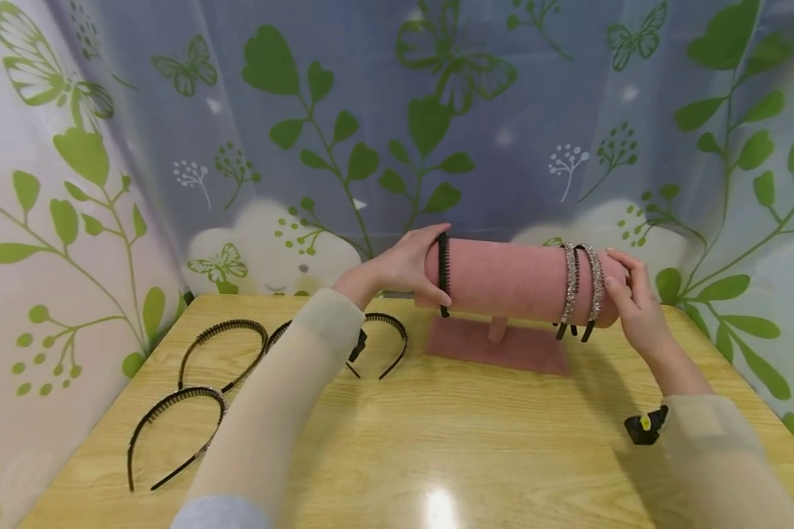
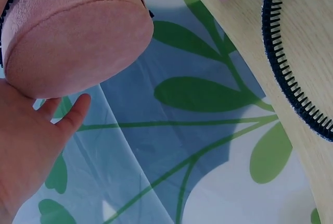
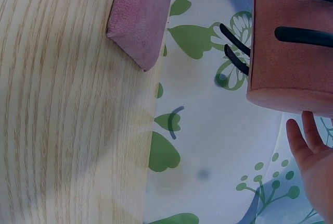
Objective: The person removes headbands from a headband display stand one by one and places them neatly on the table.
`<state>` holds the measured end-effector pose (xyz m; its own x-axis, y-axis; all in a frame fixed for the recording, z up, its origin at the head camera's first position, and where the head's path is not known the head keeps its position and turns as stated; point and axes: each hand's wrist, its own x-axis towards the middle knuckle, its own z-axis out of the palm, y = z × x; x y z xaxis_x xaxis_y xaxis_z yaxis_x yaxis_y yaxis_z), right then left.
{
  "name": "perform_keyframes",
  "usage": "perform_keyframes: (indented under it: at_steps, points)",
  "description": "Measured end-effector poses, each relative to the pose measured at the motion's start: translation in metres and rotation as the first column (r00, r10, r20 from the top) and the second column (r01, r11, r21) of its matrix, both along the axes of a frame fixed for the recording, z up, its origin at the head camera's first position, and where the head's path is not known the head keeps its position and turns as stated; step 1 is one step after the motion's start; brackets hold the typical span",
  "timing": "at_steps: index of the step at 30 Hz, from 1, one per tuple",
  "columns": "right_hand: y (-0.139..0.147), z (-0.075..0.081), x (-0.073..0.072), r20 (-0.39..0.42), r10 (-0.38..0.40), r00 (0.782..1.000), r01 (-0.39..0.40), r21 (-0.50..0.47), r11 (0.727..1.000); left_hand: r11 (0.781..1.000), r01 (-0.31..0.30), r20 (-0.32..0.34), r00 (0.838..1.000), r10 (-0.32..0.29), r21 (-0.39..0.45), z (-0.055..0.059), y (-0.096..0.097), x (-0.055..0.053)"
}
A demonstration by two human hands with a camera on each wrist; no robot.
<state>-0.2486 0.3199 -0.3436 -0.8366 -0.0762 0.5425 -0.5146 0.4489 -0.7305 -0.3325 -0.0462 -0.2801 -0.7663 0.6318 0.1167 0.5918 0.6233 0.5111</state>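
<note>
A pink plush headband stand (image 1: 503, 283), a horizontal roll on a post and flat base, stands at the back of the table. My left hand (image 1: 406, 261) is at the roll's left end, gripping a black toothed headband (image 1: 444, 275) that sits around it, thumb low in front and fingers at the top. At the other end my right hand (image 1: 638, 308) holds the roll, its thumb on the front edge. Two glittery headbands (image 1: 571, 283) sit side by side near that right end, their black tips hanging below. The right wrist view shows fingertips (image 3: 311, 130) against the roll's end face.
Several loose headbands lie on the left of the wooden table (image 1: 437, 441), one in front (image 1: 179, 393), one behind it (image 1: 234, 323), others partly hidden by my left sleeve (image 1: 271, 389). A patterned curtain (image 1: 384, 147) hangs right behind the table's back edge.
</note>
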Motion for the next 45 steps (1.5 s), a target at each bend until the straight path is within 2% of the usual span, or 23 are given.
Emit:
perform_keyframes:
  at_steps: [11, 14, 18, 25, 29, 34, 39, 42, 45]
  points:
    - [-0.001, 0.0, -0.001, 0.027, 0.003, 1.0, -0.002, -0.03, 1.0, 0.999, -0.013, -0.06, 0.998, 0.015, 0.045, -0.007, -0.003, -0.002]
    - [-0.001, 0.0, -0.001, 0.015, 0.004, 1.0, -0.004, -0.042, 0.999, 0.996, -0.019, -0.043, 0.999, 0.023, 0.086, -0.01, -0.008, -0.003]
    - [0.0, 0.0, 0.0, -0.013, 0.003, 1.0, -0.004, -0.046, 0.999, 0.987, -0.057, 0.002, 0.998, 0.058, 0.149, -0.015, -0.018, -0.001]
    - [0.001, -0.002, -0.001, -0.029, 0.012, 0.999, -0.014, -0.04, 0.999, 0.955, -0.098, 0.056, 0.995, 0.086, 0.281, -0.027, -0.03, 0.002]
    - [0.0, -0.002, -0.002, -0.029, 0.015, 0.999, -0.016, -0.04, 0.999, 0.934, -0.149, 0.108, 0.987, 0.12, 0.323, -0.036, -0.035, 0.003]
    - [-0.001, -0.001, -0.002, -0.041, 0.018, 0.999, -0.02, -0.05, 0.999, 0.907, -0.204, 0.139, 0.977, 0.163, 0.37, -0.046, -0.039, 0.007]
    - [-0.001, -0.001, -0.001, -0.044, 0.015, 0.999, -0.017, -0.048, 0.999, 0.877, -0.235, 0.2, 0.966, 0.163, 0.42, -0.053, -0.038, 0.011]
    - [-0.002, -0.001, 0.0, -0.04, 0.007, 0.999, -0.009, -0.045, 0.999, 0.867, -0.238, 0.212, 0.964, 0.158, 0.438, -0.055, -0.036, 0.014]
    - [-0.004, -0.001, 0.0, -0.036, 0.001, 0.999, -0.002, -0.047, 0.999, 0.868, -0.241, 0.198, 0.966, 0.169, 0.434, -0.057, -0.036, 0.015]
